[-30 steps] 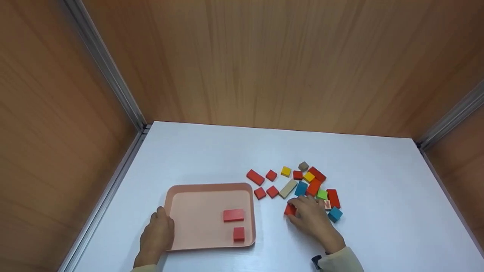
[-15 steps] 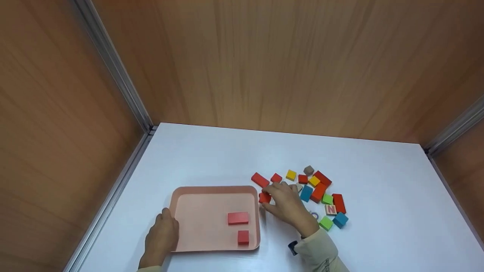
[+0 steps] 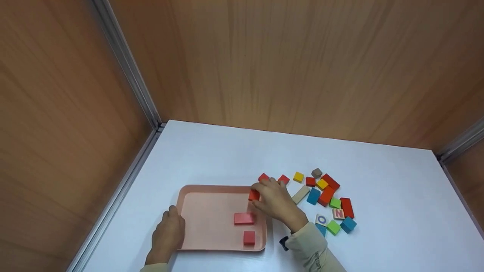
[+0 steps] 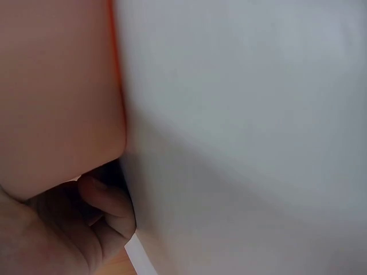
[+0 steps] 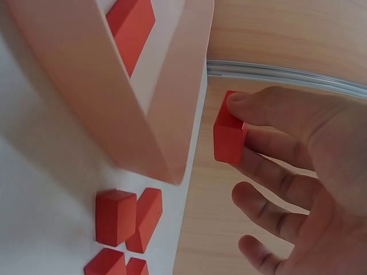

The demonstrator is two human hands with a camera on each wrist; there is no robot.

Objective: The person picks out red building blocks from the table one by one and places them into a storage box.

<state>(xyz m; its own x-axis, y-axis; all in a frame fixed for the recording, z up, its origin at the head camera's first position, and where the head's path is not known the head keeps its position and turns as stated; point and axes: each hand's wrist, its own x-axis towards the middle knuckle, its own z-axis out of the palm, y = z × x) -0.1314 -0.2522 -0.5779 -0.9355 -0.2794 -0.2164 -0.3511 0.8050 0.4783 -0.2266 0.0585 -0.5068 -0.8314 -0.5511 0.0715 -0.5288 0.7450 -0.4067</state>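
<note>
The right hand [image 3: 278,200] pinches a red, wooden-looking cuboid block [image 3: 253,195] near the two o'clock corner of a pink rectangular plastic-looking tray [image 3: 208,219], whose nine o'clock edge the left hand [image 3: 168,231] grips (two red blocks [image 3: 244,218] lie inside, toward four o'clock)

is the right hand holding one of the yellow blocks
No, the right hand pinches a red block, and both yellow blocks lie apart from it in the head view.
</note>
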